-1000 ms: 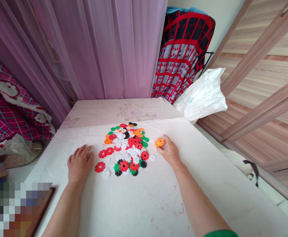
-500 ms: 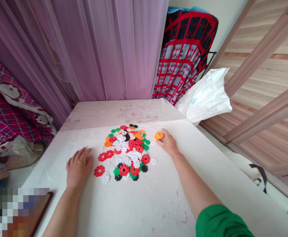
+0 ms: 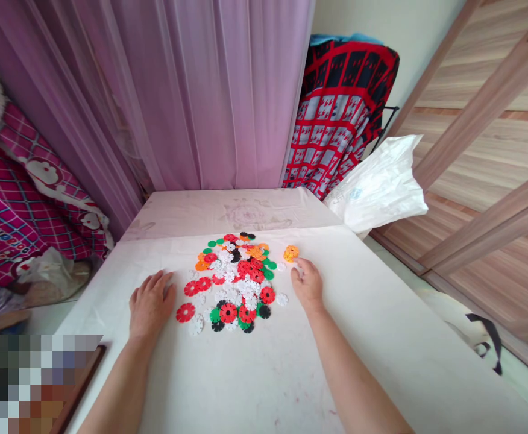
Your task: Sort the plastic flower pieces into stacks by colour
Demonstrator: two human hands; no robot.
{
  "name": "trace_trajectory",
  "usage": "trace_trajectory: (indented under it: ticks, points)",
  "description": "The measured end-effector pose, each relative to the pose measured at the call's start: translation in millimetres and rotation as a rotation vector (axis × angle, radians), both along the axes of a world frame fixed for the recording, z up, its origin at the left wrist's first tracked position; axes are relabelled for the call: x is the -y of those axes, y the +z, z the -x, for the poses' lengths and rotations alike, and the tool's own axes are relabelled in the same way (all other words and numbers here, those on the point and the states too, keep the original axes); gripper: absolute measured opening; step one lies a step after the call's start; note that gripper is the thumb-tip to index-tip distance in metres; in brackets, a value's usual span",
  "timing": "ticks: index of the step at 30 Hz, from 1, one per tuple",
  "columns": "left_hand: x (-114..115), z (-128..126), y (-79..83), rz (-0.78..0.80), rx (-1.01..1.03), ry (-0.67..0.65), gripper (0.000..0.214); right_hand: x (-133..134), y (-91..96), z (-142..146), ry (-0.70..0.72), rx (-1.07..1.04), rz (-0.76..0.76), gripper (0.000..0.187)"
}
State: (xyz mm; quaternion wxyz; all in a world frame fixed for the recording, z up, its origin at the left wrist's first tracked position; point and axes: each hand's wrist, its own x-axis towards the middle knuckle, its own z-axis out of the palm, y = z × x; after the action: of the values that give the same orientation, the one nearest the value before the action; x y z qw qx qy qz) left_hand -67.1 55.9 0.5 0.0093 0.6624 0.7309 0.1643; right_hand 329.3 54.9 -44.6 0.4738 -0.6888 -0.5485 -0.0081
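Note:
A loose heap of notched plastic snowflake discs in red, white, green, black and orange covers the middle of the table. Left of the heap, my left hand rests on the cloth with its fingers stretched out, close to a red disc. To the right of the heap stands a small cluster of orange discs. Just nearer to me than that cluster is my right hand, its fingers apart and loosely curved, with nothing in it. A lone white disc lies by its wrist side.
The table has a pale cloth, with a flowered strip at the far end. A white plastic bag stands at its right far corner. Behind hangs a purple curtain; a wooden wardrobe is at the right.
My right hand has let go of the orange cluster and drawn back towards me. The cluster stays on the table. My left hand looks nearly unmoved; the view has shifted slightly.

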Motion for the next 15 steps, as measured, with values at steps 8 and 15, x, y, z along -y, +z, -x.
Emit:
trace_trajectory:
  ticks: [8, 15]
  points:
    - [-3.1, 1.5, -3.7, -0.028, -0.004, -0.014, 0.045, 1.1, 13.1, 39.8, 0.188, 0.292, 0.134, 0.039]
    - [-5.2, 0.6, -8.6, -0.016, -0.001, -0.063, 0.047, -4.2, 19.7, 103.6, 0.394, 0.34, 0.158, 0.041]
